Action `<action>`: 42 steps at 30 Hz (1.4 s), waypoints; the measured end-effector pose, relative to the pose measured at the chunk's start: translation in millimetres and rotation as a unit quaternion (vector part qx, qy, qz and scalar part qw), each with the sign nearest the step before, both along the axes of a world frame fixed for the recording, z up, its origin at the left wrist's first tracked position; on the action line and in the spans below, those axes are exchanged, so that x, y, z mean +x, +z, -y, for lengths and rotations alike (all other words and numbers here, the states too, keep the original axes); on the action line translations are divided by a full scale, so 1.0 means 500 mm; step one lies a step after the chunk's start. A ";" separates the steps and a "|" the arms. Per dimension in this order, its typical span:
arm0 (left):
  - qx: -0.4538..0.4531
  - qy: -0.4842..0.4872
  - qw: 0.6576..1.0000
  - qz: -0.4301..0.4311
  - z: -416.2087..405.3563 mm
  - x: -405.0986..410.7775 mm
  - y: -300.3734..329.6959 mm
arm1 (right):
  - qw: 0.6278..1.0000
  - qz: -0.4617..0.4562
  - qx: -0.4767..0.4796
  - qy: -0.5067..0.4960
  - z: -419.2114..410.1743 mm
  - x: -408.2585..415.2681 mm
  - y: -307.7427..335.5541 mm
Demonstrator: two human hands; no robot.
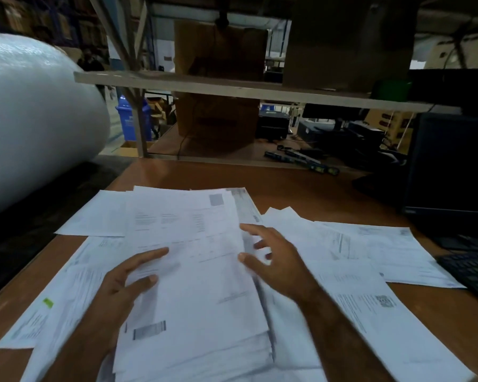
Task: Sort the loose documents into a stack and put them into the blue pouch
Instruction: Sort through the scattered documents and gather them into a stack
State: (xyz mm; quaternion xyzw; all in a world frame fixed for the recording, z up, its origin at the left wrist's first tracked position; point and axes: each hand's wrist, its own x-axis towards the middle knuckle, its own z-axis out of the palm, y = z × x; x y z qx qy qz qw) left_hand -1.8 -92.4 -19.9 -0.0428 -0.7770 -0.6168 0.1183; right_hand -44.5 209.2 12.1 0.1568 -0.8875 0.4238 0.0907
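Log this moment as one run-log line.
stage: stacking | left hand: holding paper stack | right hand: open at stack's right edge | loose sheets: spread on desk | pouch: not visible

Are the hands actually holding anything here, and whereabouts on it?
Yes: the stack of documents. The left hand grips its left edge, thumb on top. The right hand is at the right edge, blurred, fingers spread; whether it grips cannot be told.

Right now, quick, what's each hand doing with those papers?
Left hand: holds the left edge of the document stack, thumb on top.
Right hand: open, fingers spread at the stack's right edge; blurred, so a grip cannot be told.
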 end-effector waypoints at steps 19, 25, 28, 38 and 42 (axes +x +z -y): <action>0.055 0.018 0.998 -0.004 0.023 -0.015 -0.035 | 0.969 0.181 0.154 0.067 -0.098 0.056 -0.034; 0.059 0.019 0.998 -0.001 0.028 -0.021 -0.043 | 0.928 0.208 0.309 0.000 -0.109 0.045 -0.063; 0.062 0.020 0.998 -0.002 0.027 -0.022 -0.042 | 0.944 0.205 0.250 0.061 -0.117 0.051 -0.045; 0.047 0.012 0.998 -0.028 0.019 -0.024 -0.032 | 0.917 0.211 0.263 -0.215 -0.192 0.031 -0.050; 0.060 0.003 0.998 -0.025 0.007 -0.028 -0.030 | 0.913 0.216 0.241 -0.249 -0.190 0.029 -0.040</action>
